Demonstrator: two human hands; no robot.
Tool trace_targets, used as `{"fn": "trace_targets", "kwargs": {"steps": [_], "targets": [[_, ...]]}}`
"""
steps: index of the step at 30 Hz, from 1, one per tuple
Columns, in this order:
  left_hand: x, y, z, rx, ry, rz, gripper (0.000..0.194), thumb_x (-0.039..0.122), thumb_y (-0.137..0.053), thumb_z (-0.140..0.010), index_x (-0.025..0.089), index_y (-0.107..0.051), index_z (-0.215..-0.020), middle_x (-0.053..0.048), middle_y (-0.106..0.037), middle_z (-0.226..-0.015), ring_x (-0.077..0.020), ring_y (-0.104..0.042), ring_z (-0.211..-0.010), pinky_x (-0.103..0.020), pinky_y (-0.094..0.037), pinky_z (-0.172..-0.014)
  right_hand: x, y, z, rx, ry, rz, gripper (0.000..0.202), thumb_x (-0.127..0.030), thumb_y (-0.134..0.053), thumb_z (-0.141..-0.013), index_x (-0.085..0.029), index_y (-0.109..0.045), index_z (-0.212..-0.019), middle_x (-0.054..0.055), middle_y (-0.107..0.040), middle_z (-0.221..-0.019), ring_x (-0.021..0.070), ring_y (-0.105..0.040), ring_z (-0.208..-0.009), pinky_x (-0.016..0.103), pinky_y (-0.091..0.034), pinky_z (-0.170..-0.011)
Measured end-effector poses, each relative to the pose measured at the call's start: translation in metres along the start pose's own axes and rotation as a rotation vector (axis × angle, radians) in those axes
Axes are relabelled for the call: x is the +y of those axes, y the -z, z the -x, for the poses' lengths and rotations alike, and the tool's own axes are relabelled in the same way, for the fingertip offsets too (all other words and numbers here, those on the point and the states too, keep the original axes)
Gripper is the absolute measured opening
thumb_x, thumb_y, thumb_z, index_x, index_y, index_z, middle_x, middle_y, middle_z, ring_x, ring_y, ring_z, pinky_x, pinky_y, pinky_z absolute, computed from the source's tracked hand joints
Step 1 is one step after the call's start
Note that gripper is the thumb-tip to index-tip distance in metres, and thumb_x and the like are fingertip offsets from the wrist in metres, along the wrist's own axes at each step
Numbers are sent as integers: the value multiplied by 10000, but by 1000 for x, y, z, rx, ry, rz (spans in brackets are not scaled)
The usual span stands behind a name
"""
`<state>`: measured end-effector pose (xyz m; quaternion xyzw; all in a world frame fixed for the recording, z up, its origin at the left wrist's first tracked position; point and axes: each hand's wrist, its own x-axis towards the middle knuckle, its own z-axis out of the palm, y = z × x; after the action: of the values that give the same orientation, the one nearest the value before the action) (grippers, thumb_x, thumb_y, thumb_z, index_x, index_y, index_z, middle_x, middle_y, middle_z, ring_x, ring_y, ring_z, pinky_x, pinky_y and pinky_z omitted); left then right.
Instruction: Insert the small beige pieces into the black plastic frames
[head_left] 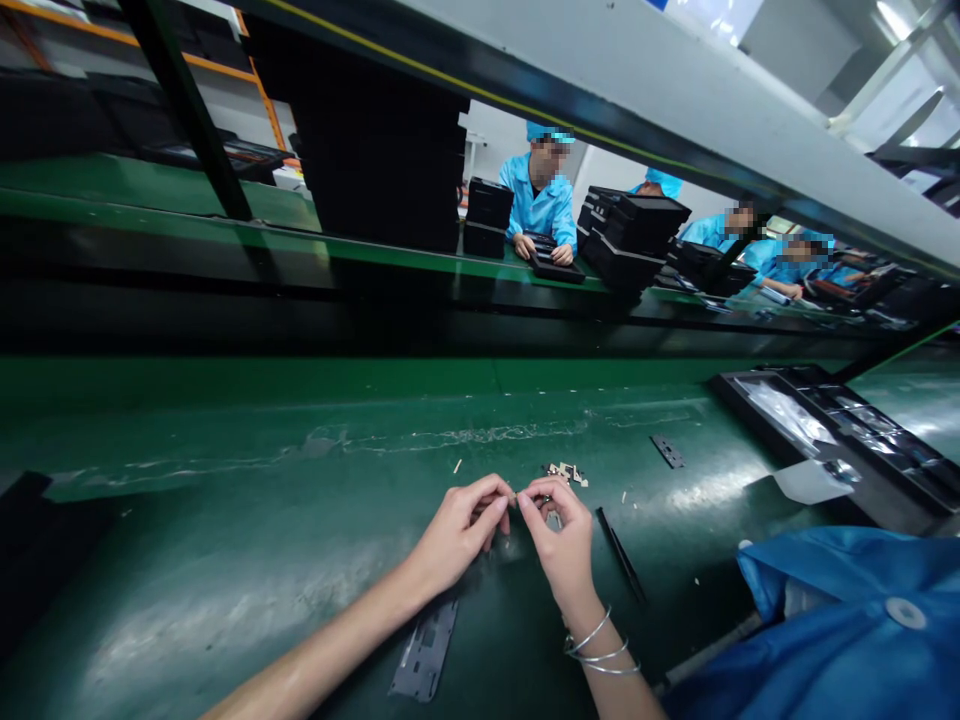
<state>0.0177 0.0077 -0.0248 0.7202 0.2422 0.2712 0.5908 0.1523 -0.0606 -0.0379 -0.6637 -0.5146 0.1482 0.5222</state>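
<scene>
Left hand [459,528], right hand [561,538]: fingers pinching a tiny piece [515,498] between them, kind indiscernible | Pale pieces [566,472]: heaped on bench [300,540] just beyond right hand | Dark plate [424,655]: near left forearm | Slender black tool [621,556]: beside right hand

Room light was cool and middling; a lit tube [894,18] showed at top right. Worktop [262,540] threw hazy glare lower left and right of centre. Plastic film [787,412] glinted. Black stack [375,140] sank to near-black, detail lost. Wide lens stretched the edges, and the far right background looked soft. Hands [454,535] came out fairly sharp; fingertip detail was too small to read. Faces were pixelated.
</scene>
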Motion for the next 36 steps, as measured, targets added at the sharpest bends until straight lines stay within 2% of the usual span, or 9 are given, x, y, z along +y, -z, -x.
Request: {"fn": "trace_targets", "kwargs": {"steps": [4,9,12,16,24,28,31,34,36], "targets": [[1,-1,0,27,-8,-26,284,329,-390,-917,143,-522,-749,24,-529,-590,-81,-437,-449,-187,-354,-472,0,0,0,-8,-14,-16,112,-250,-595,-798,-174,-594,-717,24,-576,-748,138,-512,-644,244,-392,-560],[-1,-1,1,86,-32,-102,303,330,-349,-937,151,-501,-746,24,-536,-611,-77,-434,-448,-187,-356,-482,-3,2,1,18,-21,-95,132,-269,-498,-872,-181,-593,-851,36,-607,-799,154,-570,-717,251,-434,-596],[-4,-2,2,113,-68,-186,287,313,-337,-943,161,-499,-762,21,-525,-632,-92,-457,-502,-199,-363,-527,-6,1,2,69,96,-5,89,-230,-551,-838,-184,-613,-792,41,-588,-796,160,-549,-719,266,-429,-593],[-11,-3,4,116,-141,-327,223,236,-324,-938,175,-502,-817,4,-513,-688,-129,-475,-611,-235,-356,-611,-6,0,2,67,252,172,82,-170,-576,-818,-199,-653,-811,42,-585,-761,168,-530,-708,292,-428,-606],[-24,-3,3,72,-205,-463,190,140,-346,-853,172,-514,-769,-38,-501,-688,-182,-453,-628,-284,-323,-596,-3,-3,1,41,359,207,132,-129,-557,-812,-200,-667,-814,49,-595,-744,177,-547,-729,316,-462,-651],[-20,-2,3,61,-166,-359,172,173,-380,-839,180,-510,-727,-27,-485,-667,-175,-446,-627,-286,-325,-616,-3,-4,2,39,347,229,126,-119,-550,-790,-186,-651,-757,48,-592,-721,176,-545,-720,309,-453,-652],[-13,0,1,45,-96,-188,211,255,-376,-880,182,-493,-721,-13,-487,-654,-148,-445,-607,-261,-333,-608,-3,-1,1,45,283,237,118,-128,-547,-785,-188,-635,-733,41,-588,-711,167,-531,-678,282,-427,-590],[-7,4,-3,-46,-2,62,260,349,-358,-900,170,-455,-739,-19,-548,-639,-105,-448,-493,-215,-315,-490,-1,4,-4,57,187,235,117,-161,-551,-796,-187,-623,-707,37,-592,-698,153,-504,-608,269,-397,-534],[-6,8,-7,-125,57,235,273,398,-366,-881,167,-420,-745,-27,-568,-598,-85,-423,-402,-189,-245,-396,0,6,-7,36,177,229,149,-177,-568,-794,-191,-618,-654,29,-588,-654,153,-507,-593,270,-404,-537]]}}
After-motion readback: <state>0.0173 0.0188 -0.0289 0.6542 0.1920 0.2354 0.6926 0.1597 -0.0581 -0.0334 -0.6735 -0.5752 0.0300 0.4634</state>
